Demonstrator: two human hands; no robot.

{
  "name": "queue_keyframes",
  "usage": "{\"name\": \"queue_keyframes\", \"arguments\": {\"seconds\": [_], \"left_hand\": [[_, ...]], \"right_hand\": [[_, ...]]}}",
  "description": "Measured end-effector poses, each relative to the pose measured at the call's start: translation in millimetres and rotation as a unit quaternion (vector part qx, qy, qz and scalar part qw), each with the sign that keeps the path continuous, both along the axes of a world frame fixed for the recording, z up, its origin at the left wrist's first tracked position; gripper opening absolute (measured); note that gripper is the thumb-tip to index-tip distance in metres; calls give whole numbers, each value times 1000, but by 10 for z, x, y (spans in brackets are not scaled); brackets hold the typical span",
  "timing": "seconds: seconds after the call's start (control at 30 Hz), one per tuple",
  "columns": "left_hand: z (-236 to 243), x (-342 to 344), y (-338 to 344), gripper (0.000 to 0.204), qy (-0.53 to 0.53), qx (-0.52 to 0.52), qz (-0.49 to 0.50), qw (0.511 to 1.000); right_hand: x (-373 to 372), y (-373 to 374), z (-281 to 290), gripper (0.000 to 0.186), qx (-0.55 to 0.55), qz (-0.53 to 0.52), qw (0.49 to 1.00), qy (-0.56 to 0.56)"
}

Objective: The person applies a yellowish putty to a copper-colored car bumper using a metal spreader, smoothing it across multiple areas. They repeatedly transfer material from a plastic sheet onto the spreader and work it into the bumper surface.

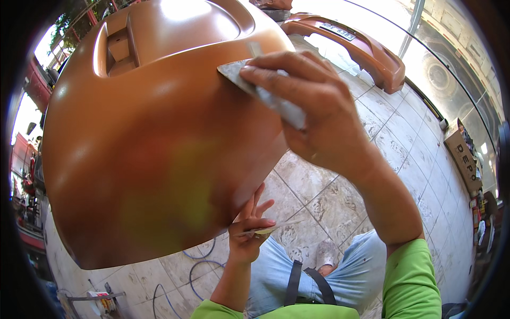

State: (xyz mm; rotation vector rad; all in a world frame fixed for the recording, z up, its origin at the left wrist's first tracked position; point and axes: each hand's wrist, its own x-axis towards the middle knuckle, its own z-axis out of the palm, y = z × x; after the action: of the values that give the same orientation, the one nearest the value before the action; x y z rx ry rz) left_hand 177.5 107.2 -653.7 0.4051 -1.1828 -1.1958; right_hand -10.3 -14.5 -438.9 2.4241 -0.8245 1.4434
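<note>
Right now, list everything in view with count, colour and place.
Vehicle panel: 1, orange-brown, left to centre
Spreader: 1, grey, upper centre
Thin flat piece: 1, pale with yellowish dab, lower centre
Tiled floor: 1, pale, beneath
Bumper: 1, orange-brown, upper right
Vehicle wheel: at least 1, greyish, far upper right
Cardboard box: 1, brown, right
Hose: at least 1, dark blue, lower left
Container: 1, mostly white, lower left
Trousers: 1 pair, light blue, lower centre
Sleeves: 2, green, bottom
Left hand: 1, bare, holding the thin flat piece
Right hand: 1, bare, holding the spreader
</note>
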Motion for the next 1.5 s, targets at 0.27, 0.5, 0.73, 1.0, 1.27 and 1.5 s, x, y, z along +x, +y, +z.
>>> {"name": "queue_keyframes", "arguments": {"seconds": [0.27, 0.5, 0.73, 1.0, 1.27, 1.5], "left_hand": [[-24, 16, 13, 16, -1, 11, 20, 1000], [-11, 3, -16, 17, -8, 9, 23, 1000], [-47, 34, 30, 18, -4, 22, 24, 999], [15, -56, -46, 16, -13, 17, 39, 999], [5, -41, -6, 16, -8, 17, 53, 998], [-35, -90, -69, 20, 0, 13, 42, 999]], "right_hand": [[-296, 173, -57, 52, 54, -2, 997, 47], [-160, -105, 267, 52, 64, 52, 996, 15], [-126, 49, -55, 53, 25, 15, 999, 25], [-286, -207, 0, 46, 23, 7, 1000, 3], [-318, 62, -260, 56, 58, -21, 998, 22], [-461, -367, 176, 46, 89, 51, 995, -3]]}}
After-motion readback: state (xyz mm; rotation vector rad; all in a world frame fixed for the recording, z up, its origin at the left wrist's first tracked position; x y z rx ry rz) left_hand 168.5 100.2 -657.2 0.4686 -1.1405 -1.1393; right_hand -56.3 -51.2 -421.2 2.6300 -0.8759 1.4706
